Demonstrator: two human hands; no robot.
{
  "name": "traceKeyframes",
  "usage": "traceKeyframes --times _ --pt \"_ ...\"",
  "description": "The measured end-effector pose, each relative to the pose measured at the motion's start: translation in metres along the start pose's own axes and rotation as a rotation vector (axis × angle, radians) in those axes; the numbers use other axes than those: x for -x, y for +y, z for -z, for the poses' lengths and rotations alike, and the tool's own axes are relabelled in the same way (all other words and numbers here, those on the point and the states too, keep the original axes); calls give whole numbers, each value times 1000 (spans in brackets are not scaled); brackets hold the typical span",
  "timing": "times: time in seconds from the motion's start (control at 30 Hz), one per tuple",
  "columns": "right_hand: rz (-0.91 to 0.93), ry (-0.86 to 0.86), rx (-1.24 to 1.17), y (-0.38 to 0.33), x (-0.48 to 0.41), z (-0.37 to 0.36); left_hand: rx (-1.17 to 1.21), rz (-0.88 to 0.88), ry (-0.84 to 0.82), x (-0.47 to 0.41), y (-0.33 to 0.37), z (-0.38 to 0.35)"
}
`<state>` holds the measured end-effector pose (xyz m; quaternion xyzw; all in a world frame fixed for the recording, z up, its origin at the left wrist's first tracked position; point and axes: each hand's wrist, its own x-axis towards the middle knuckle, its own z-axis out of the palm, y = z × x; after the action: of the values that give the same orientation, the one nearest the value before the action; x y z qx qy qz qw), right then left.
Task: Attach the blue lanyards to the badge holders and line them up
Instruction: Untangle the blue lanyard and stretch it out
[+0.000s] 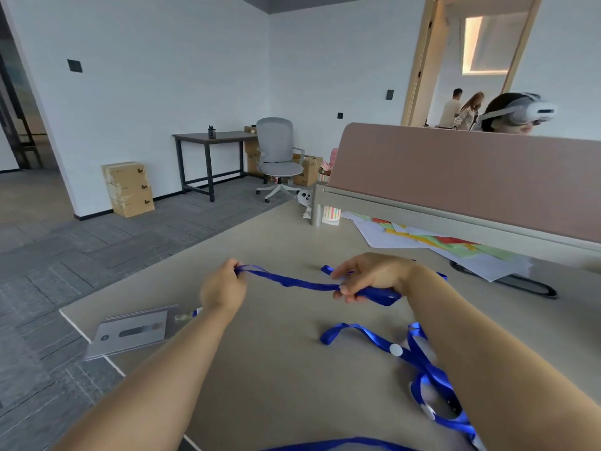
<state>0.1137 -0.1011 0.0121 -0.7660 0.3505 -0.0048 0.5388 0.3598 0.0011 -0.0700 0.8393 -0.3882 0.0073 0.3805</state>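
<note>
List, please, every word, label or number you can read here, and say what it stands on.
Nothing here reads as text.
Stacked cardboard boxes: dark printed marks, too small to read.
Badge holder: dark bar and round mark, too blurred to read.

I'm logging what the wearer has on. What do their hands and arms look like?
No gloves: the left hand and right hand are bare. The left forearm and right forearm are bare too, no sleeve in view. No watch or bracelet shows at either wrist, and no ring on the visible fingers.
</note>
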Motion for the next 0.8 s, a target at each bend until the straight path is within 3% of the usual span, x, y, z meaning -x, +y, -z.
traceKeyframes --times 0.13,0.3,0.37,0.43,0.5,0.53,0.8 --pt "-7 84 79 9 6 -2 -140 -4 -28 -3 0 3" --pt "135 301 -79 10 12 0 -319 -228 -473 7 12 -3" --pt "174 344 -44 5 17 0 -191 -356 -592 16 33 -3" --pt "236 381 -54 -2 21 -3 243 -354 -718 25 60 1" --pt "311 425 -103 -9 25 -7 639 -333 -719 30 85 8" --pt "340 449 -117 -13 27 -8 718 -338 -682 32 94 13" --pt "512 598 -220 -44 35 -23 732 -365 -536 32 106 35"
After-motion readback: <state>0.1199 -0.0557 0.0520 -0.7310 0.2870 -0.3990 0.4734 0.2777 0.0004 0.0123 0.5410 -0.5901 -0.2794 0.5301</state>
